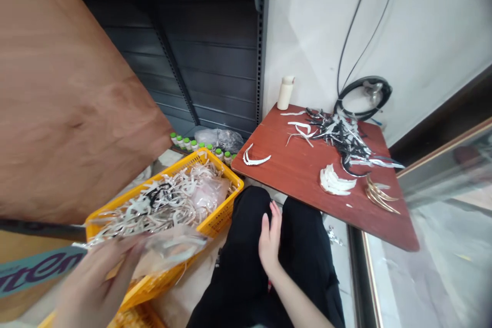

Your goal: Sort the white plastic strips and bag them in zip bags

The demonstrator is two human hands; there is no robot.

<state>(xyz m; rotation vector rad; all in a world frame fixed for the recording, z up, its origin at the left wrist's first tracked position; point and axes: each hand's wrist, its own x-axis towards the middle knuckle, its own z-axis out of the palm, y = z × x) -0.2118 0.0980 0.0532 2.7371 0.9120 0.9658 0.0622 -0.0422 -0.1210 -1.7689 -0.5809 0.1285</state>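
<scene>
My left hand [98, 271], smeared a little by motion, is closed on the edge of a clear plastic bag [172, 248] with something pale inside. The bag hangs over the front side of a yellow plastic basket [219, 223]. Heaped in that basket are curved white, black and silvery strips [154, 202] and another clear bag [209, 195]. Over my lap, my right hand [270, 240] has its fingers stretched out and holds nothing. On the red-brown table [284, 164] lie a stack of white curved pieces [335, 182] and several gold curved pieces [378, 196].
A tangle of black and silver strips [338, 130], a cream bottle [285, 93] and a coiled black cable [363, 97] are at the table's back. Green-capped bottles [194, 144] line the floor behind the basket. Brown paper [69, 102] and a dark shelf [215, 51] stand left.
</scene>
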